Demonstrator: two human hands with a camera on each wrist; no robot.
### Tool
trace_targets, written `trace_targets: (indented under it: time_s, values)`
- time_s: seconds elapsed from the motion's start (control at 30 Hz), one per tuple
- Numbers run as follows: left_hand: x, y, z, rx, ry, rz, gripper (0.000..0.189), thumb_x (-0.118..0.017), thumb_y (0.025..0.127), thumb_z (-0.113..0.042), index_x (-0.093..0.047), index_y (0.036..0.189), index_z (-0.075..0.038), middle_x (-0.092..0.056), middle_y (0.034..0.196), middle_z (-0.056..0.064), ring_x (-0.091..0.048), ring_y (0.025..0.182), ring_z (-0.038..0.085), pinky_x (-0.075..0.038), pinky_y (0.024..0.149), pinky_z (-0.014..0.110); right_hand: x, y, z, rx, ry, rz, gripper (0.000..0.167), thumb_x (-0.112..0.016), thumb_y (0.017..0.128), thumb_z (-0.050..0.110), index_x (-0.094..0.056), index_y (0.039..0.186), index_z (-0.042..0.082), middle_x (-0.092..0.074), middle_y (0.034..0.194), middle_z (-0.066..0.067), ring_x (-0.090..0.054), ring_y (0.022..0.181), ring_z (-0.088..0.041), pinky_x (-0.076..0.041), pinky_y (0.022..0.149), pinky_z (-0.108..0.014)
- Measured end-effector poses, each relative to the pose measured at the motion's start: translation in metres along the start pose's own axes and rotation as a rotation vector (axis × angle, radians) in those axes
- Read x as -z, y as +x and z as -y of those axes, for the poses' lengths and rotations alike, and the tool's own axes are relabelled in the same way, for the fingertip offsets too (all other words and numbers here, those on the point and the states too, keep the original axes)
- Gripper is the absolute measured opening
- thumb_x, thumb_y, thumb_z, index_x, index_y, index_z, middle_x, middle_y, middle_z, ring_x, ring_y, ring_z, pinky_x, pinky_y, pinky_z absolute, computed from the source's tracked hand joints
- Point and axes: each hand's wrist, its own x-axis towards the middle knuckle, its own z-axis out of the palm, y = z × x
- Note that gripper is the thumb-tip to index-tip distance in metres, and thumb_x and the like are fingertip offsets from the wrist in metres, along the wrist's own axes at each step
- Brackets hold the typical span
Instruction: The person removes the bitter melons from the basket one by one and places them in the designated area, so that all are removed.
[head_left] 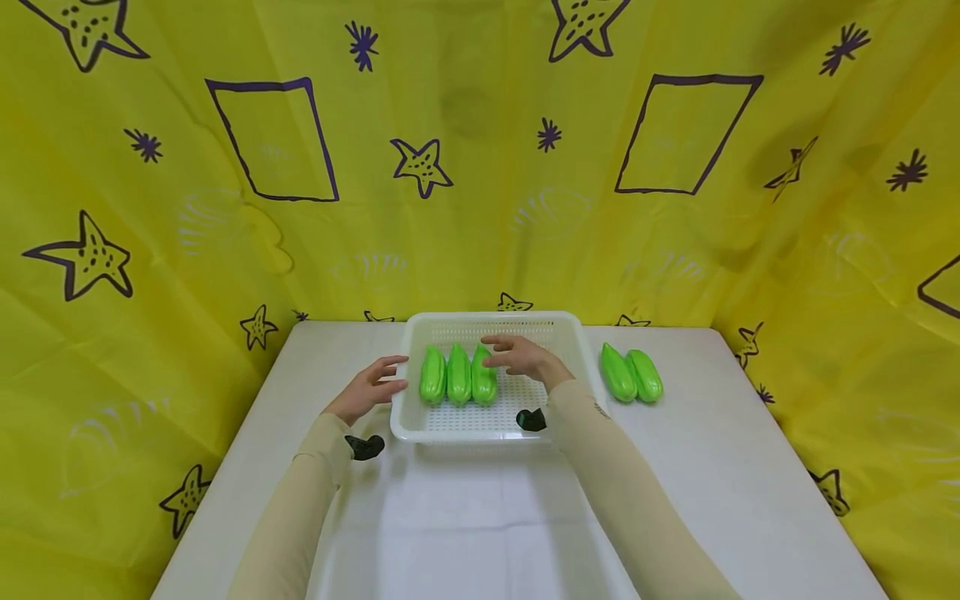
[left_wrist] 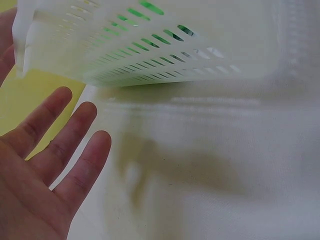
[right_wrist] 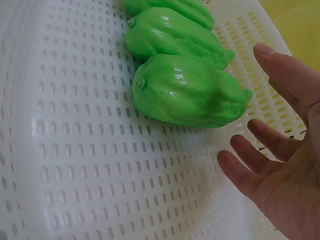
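Observation:
Three glossy green papayas lie side by side in the left half of a white perforated basket (head_left: 480, 436): the left papaya (head_left: 432, 377), the middle papaya (head_left: 459, 377) and the right papaya (right_wrist: 187, 92). My right hand (head_left: 523, 358) hovers inside the basket with fingers spread, close beside the right papaya and holding nothing. In the right wrist view its thumb (right_wrist: 287, 70) and fingertips stand apart from that papaya's tip. At the basket's left side is my left hand (head_left: 363, 393), fingers extended at the rim. Three of its fingers (left_wrist: 82, 167) show straight below the rim in the left wrist view.
On the white table (head_left: 750, 467), right of the basket, lie two more green papayas, one pointed papaya (head_left: 618, 372) and one rounder papaya (head_left: 645, 377). A yellow curtain (head_left: 480, 242) with star drawings encloses the table at the back and sides.

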Motion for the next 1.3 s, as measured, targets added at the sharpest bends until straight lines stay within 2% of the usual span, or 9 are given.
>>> trace_targets:
  time_s: [0.27, 0.37, 0.5, 0.67, 0.8, 0.93, 1.13, 1.3]
  values:
    - [0.002, 0.013, 0.022, 0.005, 0.005, -0.026, 0.063, -0.066, 0.094, -0.034, -0.038, 0.149, -0.021, -0.029, 0.153, 0.020, -0.037, 0.136, 0.040, -0.043, 0.103, 0.053, -0.005, 0.002, 0.000, -0.081, -0.035, 0.041, 0.059, -0.069, 0.093, 0.019, -0.046, 0.147, 0.014, -0.036, 0.152, -0.019, -0.038, 0.137, -0.034, -0.039, 0.107, -0.052]
    - [0.001, 0.012, 0.020, 0.009, 0.004, -0.032, 0.062, -0.066, 0.094, -0.034, -0.039, 0.148, -0.021, -0.030, 0.153, 0.020, -0.037, 0.136, 0.040, -0.043, 0.103, 0.053, -0.006, 0.003, 0.000, -0.103, -0.039, 0.043, 0.058, -0.070, 0.092, 0.019, -0.047, 0.146, 0.015, -0.037, 0.151, -0.017, -0.040, 0.136, -0.032, -0.039, 0.106, -0.053]
    - [-0.003, 0.005, 0.008, 0.022, -0.005, -0.027, 0.058, -0.063, 0.097, -0.026, -0.038, 0.149, -0.017, -0.028, 0.153, 0.023, -0.035, 0.136, 0.043, -0.041, 0.104, 0.055, -0.009, 0.004, -0.001, -0.123, -0.045, 0.047, 0.058, -0.070, 0.092, 0.017, -0.049, 0.145, 0.016, -0.039, 0.149, -0.016, -0.044, 0.132, -0.031, -0.042, 0.103, -0.053]
    - [-0.004, 0.002, 0.003, 0.026, -0.009, -0.025, 0.056, -0.062, 0.098, -0.023, -0.039, 0.149, -0.016, -0.029, 0.152, 0.024, -0.037, 0.135, 0.043, -0.042, 0.103, 0.054, -0.014, 0.006, -0.003, -0.128, -0.022, 0.032, 0.058, -0.071, 0.090, 0.011, -0.049, 0.145, 0.013, -0.039, 0.148, -0.018, -0.046, 0.129, -0.031, -0.047, 0.099, -0.052]
    - [-0.004, 0.005, 0.008, 0.027, -0.011, -0.031, 0.058, -0.063, 0.097, -0.025, -0.039, 0.149, -0.016, -0.030, 0.152, 0.023, -0.037, 0.135, 0.043, -0.042, 0.103, 0.055, -0.018, 0.004, 0.002, -0.116, -0.021, 0.025, 0.058, -0.068, 0.092, 0.008, -0.046, 0.146, 0.009, -0.034, 0.152, -0.021, -0.043, 0.132, -0.035, -0.048, 0.097, -0.053]
    - [-0.001, 0.015, 0.023, 0.029, -0.006, -0.046, 0.060, -0.065, 0.095, -0.030, -0.039, 0.149, -0.022, -0.031, 0.152, 0.019, -0.037, 0.136, 0.040, -0.043, 0.102, 0.054, -0.018, 0.005, 0.003, -0.116, -0.015, 0.016, 0.059, -0.067, 0.092, 0.006, -0.044, 0.147, 0.008, -0.030, 0.153, -0.024, -0.041, 0.133, -0.037, -0.049, 0.096, -0.052]
    - [0.002, 0.015, 0.024, 0.019, -0.001, -0.042, 0.060, -0.066, 0.095, -0.033, -0.040, 0.148, -0.022, -0.030, 0.152, 0.020, -0.037, 0.136, 0.040, -0.044, 0.102, 0.053, -0.015, 0.010, -0.001, -0.109, -0.036, 0.022, 0.058, -0.071, 0.090, 0.008, -0.049, 0.144, 0.012, -0.031, 0.153, -0.022, -0.043, 0.132, -0.034, -0.052, 0.092, -0.047]
    - [0.002, 0.015, 0.024, 0.018, 0.005, -0.037, 0.059, -0.066, 0.095, -0.033, -0.041, 0.148, -0.024, -0.031, 0.152, 0.019, -0.037, 0.136, 0.039, -0.044, 0.102, 0.053, -0.011, 0.010, -0.002, -0.098, -0.099, 0.051, 0.054, -0.070, 0.090, 0.010, -0.053, 0.142, 0.015, -0.032, 0.153, -0.020, -0.048, 0.125, -0.029, -0.054, 0.088, -0.043]
